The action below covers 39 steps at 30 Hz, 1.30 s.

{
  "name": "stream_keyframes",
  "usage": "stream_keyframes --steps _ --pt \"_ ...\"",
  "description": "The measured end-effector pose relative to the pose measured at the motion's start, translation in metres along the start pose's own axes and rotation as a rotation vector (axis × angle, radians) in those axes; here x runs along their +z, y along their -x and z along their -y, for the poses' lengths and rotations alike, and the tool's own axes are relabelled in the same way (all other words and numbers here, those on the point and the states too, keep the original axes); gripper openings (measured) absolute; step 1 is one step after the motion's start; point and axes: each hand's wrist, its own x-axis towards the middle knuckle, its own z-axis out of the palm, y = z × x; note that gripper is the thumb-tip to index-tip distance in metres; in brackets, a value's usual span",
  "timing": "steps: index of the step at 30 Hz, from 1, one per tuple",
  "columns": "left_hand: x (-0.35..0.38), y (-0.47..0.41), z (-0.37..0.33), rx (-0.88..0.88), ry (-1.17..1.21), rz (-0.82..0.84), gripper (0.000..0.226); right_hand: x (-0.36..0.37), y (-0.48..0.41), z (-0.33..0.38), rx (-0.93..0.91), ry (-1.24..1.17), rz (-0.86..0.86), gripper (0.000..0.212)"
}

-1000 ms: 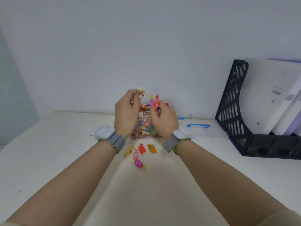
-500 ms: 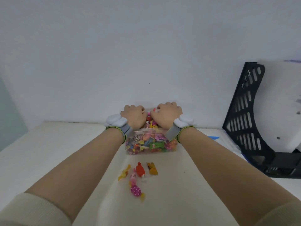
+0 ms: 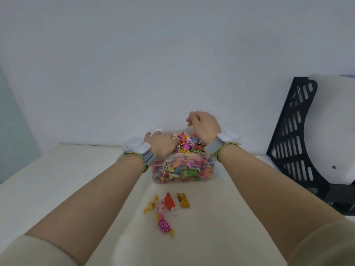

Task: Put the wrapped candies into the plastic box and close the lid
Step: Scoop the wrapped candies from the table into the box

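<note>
Levelling heaped candies (image 3: 187, 145) in plastic box (image 3: 184, 154): left hand (image 3: 160, 145) rests on them, grip unclear; right hand (image 3: 205, 128) loosely curled, empty. Press evenly.

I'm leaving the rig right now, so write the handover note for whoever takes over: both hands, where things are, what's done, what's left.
Left hand: rests on the candy heap in the plastic box. Its fingers are hidden among the wrappers, so a grip cannot be confirmed.
Right hand: raised above the box's far side, fingers loosely curled, nothing seen in them.
Done: the box is open and heaped above its rim.
Left: five loose candies lie on the table in front of the box. Then fit the lid, which is not in view. The heap may need pressing down first.
</note>
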Motion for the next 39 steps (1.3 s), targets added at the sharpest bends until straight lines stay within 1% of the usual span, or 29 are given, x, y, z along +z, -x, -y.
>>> stream_keyframes --steps 1,2,4,5,6,8,11,13,15,16,18,22,23,26,28,30,32,33,34,37,39 --pt "0.000 -0.001 -0.001 0.015 -0.018 0.059 0.049 -0.004 0.002 0.003 0.015 -0.026 0.060 0.032" --pt "0.000 -0.001 -0.001 0.024 -0.029 0.086 0.050 -0.006 0.005 0.005 0.033 -0.027 0.170 0.030" --pt "-0.001 -0.002 0.000 0.041 -0.064 0.050 0.044 -0.009 0.012 0.007 0.083 0.051 0.392 0.032" --pt "-0.001 -0.001 0.000 0.055 -0.078 -0.007 0.039 -0.011 0.016 0.009 0.119 0.110 0.452 0.035" --pt "0.000 0.001 0.001 0.059 -0.061 -0.071 0.033 -0.014 0.018 0.009 0.141 0.151 0.474 0.040" --pt "0.002 0.003 0.003 0.030 0.058 -0.171 0.023 -0.020 0.019 0.008 0.129 0.210 0.459 0.050" --pt "0.004 0.000 0.007 0.006 0.184 -0.224 0.028 -0.025 0.020 0.003 0.029 0.361 0.438 0.060" --pt "0.005 0.000 0.006 0.022 0.158 -0.177 0.029 -0.018 0.021 0.002 -0.051 0.391 0.447 0.060" --pt "0.005 0.002 0.004 0.043 0.055 -0.049 0.032 -0.008 0.022 0.002 -0.156 0.415 0.559 0.056" --pt "0.003 0.003 0.004 0.053 -0.003 0.020 0.037 -0.004 0.023 0.002 -0.209 0.477 0.645 0.053" --pt "0.001 0.005 0.004 0.065 -0.080 0.106 0.047 0.004 0.026 0.000 -0.248 0.603 0.724 0.050" --pt "0.002 0.007 0.001 -0.020 -0.043 0.162 0.055 0.007 0.023 -0.002 -0.161 0.623 0.689 0.046" --pt "0.002 0.006 0.001 -0.035 -0.035 0.163 0.054 0.008 0.023 -0.002 -0.124 0.626 0.685 0.044" --pt "0.002 0.006 0.000 -0.048 -0.007 0.161 0.054 0.008 0.026 -0.001 -0.099 0.621 0.661 0.042" --pt "0.002 0.007 -0.001 -0.050 0.024 0.116 0.051 0.007 0.030 0.001 -0.080 0.563 0.651 0.041" --pt "0.003 0.013 -0.002 -0.071 0.098 -0.024 0.046 0.004 0.032 0.000 -0.037 0.504 0.658 0.043" --pt "0.004 0.022 -0.001 -0.066 0.125 -0.212 0.048 0.001 0.036 0.002 -0.043 0.482 0.608 0.047" --pt "0.006 0.023 0.001 -0.047 0.115 -0.300 0.048 0.002 0.036 0.001 -0.063 0.493 0.569 0.044" --pt "0.006 0.028 0.003 -0.023 0.111 -0.371 0.047 0.001 0.039 0.000 -0.088 0.498 0.497 0.041" --pt "0.007 0.043 0.007 0.075 0.126 -0.508 0.042 -0.004 0.050 -0.002 -0.147 0.417 0.251 0.038" --pt "0.007 0.058 0.009 0.155 0.065 -0.622 0.037 -0.004 0.062 0.001 -0.232 0.368 0.128 0.034"
